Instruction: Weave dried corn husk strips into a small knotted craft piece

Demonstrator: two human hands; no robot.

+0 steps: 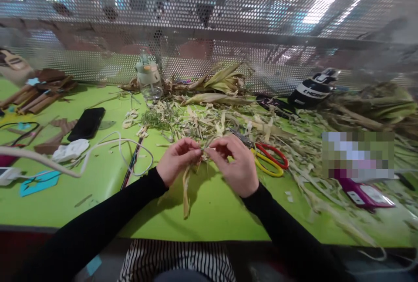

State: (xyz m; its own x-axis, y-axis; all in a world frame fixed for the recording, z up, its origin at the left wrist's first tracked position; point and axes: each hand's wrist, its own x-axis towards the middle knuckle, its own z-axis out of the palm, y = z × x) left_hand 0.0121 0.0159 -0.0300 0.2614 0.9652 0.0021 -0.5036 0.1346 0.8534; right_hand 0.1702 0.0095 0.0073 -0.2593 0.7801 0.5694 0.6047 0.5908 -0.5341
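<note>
Left hand (178,160): pinches husk (186,193)
Right hand (240,166): pinches its top
Husk: between fingertips of 2 hands, hanging below left
Scissors (257,149): beside right hand

Two black-sleeved hands (179,158) (237,166), two bottles (148,75) (308,92), one phone (86,124), one pair of scissors (272,158)

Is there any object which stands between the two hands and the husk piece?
Nothing visible: left hand and right hand both pinch at the husk piece. The scissors lie beside the right hand.
</note>
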